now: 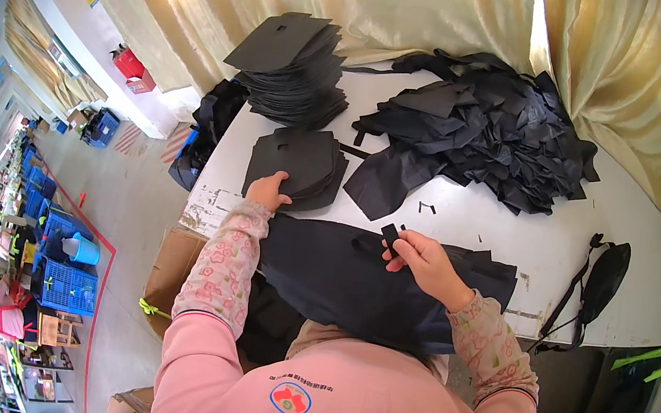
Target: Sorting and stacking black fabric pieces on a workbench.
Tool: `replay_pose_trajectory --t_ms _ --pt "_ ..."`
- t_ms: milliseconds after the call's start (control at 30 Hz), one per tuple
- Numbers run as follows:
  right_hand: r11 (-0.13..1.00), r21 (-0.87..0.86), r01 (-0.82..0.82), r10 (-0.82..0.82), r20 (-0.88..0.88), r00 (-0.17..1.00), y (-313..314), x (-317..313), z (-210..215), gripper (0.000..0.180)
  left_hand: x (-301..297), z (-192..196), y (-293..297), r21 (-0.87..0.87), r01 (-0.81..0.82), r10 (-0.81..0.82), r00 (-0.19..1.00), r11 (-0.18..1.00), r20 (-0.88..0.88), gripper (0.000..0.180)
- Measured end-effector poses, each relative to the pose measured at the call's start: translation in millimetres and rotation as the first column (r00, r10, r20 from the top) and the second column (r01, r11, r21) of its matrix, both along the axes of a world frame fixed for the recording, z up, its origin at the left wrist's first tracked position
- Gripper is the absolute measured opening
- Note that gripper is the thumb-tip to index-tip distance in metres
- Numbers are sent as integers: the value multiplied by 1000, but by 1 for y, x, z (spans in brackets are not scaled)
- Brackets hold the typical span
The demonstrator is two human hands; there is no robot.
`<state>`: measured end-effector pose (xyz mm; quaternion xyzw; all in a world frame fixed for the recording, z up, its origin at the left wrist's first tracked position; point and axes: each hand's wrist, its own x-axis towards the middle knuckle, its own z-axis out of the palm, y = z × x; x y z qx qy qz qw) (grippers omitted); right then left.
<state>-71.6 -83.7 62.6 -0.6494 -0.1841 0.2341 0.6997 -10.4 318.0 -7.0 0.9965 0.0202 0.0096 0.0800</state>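
White table [562, 239] by gold curtains [426, 9] | left hand [267, 191] flat, fingers spread on small stack of black pieces [302, 165] | right hand [424, 262] pinches black strap [390, 237] over dark fabric [338, 275] at table's near edge.

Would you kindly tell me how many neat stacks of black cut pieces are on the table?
2: a tall stack at the far edge, and a low stack under the left hand. Others may be hidden.

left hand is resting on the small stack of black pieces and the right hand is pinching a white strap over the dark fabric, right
Not quite. In the head view the right hand pinches a black strap, not a white one, over the dark fabric. The left hand does rest on the small stack of black pieces.
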Motion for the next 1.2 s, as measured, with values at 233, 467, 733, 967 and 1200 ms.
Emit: replay_pose_trajectory --t_ms 233,467,733,967,1200 --pt "997 -54 60 -58 37 998 7 -3 -3 17 -6 43 -22 -188 -62 81 992 980 96 42" --pt "880 -29 475 -376 569 731 11 19 7 14 -99 127 -117 -861 208 -29 975 465 220 36" --pt "927 -64 371 -325 359 875 12 21 -6 16 -119 138 -138 -629 587 -571 778 510 263 47" --pt "987 148 -58 -13 444 896 9 16 -13 21 -91 113 -184 -809 416 -353 893 416 278 54" --pt "856 401 -326 474 -360 803 -43 9 27 34 -89 125 -205 -262 692 -437 658 673 614 24"
